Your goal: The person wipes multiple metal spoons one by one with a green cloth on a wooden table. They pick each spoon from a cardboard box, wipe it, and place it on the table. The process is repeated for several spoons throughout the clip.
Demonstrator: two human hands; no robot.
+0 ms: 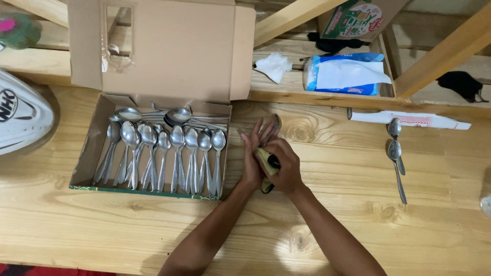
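Observation:
My left hand (254, 156) and my right hand (285, 166) meet at the middle of the wooden table (332, 225). My left hand holds a metal spoon (276, 122), whose bowl pokes out past the fingertips. A yellow-green cloth (266, 161) is wrapped around the spoon's handle, and my right hand is closed on it. Just left of my hands, an open cardboard box (92, 138) holds several metal spoons (169, 153) lying side by side.
Two more spoons (395, 148) lie on the table at the right, below a white paper wrapper (409, 119). A tissue pack (348, 75) and a crumpled tissue (274, 66) sit on the back ledge. A white helmet (20, 115) rests at the left edge.

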